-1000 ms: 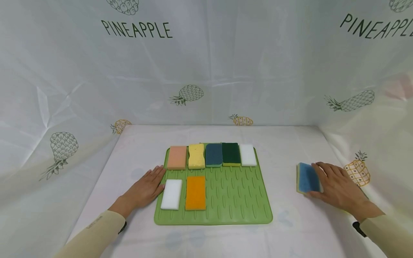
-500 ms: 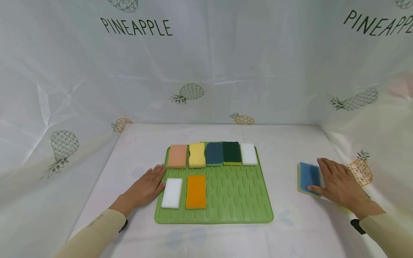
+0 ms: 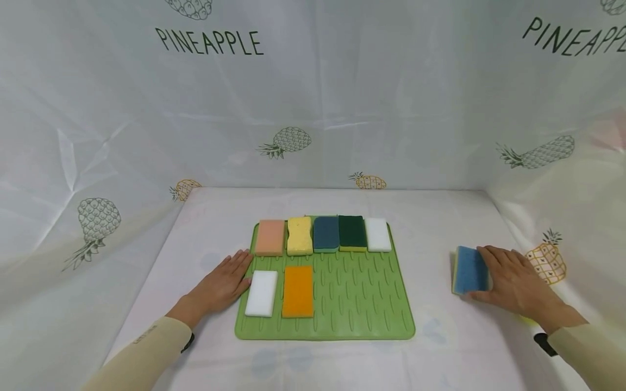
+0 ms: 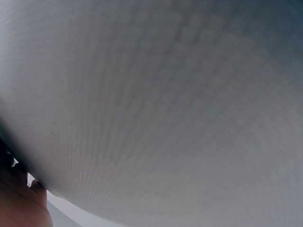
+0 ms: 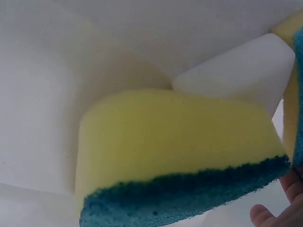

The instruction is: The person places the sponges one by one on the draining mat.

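Note:
My left hand [image 3: 218, 285] rests flat, fingers straight, at the left edge of a green ridged mat [image 3: 362, 293]. In the left wrist view only a bit of that hand [image 4: 23, 203] shows, beside a blurred pale surface. Right of the mat, my right hand [image 3: 515, 282] holds a blue-and-yellow scouring sponge [image 3: 471, 270] between thumb and fingers. The sponge stands tilted, blue side up; fingertips behind it are hidden. In the right wrist view that sponge [image 5: 299, 94] is cut off at the right edge, near my thumb [image 5: 260, 215].
Along the mat's back row lie peach [image 3: 270, 237], yellow [image 3: 299, 235], slate-blue [image 3: 325, 233], dark green [image 3: 352, 232] and white [image 3: 378, 234] sponges. A white sponge [image 3: 261, 293] and an orange one [image 3: 298, 291] lie in front. Beneath my right wrist are a yellow-and-teal sponge [image 5: 175, 137] and a white block [image 5: 236, 68].
My right thumb has gone from the top of the blue sponge to its near edge, and the sponge has tilted up. The left hand stays put.

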Action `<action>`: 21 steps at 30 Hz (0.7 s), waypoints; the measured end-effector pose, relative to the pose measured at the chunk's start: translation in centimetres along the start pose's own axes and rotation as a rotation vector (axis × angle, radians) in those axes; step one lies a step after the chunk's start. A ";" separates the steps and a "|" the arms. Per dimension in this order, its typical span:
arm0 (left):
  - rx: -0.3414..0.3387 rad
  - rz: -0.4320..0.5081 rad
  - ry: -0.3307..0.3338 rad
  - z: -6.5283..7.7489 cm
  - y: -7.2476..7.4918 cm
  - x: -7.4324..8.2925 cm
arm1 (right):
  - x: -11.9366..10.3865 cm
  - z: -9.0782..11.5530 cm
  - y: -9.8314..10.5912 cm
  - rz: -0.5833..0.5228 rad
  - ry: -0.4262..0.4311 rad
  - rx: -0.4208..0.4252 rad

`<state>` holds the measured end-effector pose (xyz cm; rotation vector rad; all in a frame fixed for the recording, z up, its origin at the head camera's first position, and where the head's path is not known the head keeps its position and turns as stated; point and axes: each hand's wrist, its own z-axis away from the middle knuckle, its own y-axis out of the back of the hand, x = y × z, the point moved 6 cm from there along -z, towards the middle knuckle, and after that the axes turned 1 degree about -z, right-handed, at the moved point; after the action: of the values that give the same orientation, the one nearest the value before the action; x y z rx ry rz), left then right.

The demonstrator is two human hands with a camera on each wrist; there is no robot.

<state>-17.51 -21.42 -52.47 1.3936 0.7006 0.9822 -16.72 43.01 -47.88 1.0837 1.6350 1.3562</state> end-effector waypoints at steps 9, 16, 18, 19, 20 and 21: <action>-0.003 0.007 -0.001 0.0 0.1 0.1 | -0.8 -0.4 -0.1 0.007 0.072 0.102; -0.008 -0.002 0.005 0.1 0.0 0.1 | -2.7 -2.8 0.6 0.049 0.097 0.181; -0.006 -0.006 0.004 0.1 0.0 0.1 | -3.5 -3.5 0.7 0.063 0.114 0.196; -0.004 -0.006 0.003 0.1 0.0 0.1 | -3.9 -3.8 0.8 0.067 0.127 0.206; -0.004 -0.007 0.002 0.1 0.0 0.1 | -4.3 -4.1 0.8 0.075 0.141 0.216; -0.002 -0.010 0.000 0.1 0.1 0.1 | -4.8 -4.4 0.9 0.077 0.154 0.227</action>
<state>-17.41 -21.36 -52.39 1.3871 0.7064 0.9745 -18.87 37.05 -46.11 1.2085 1.9141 1.3562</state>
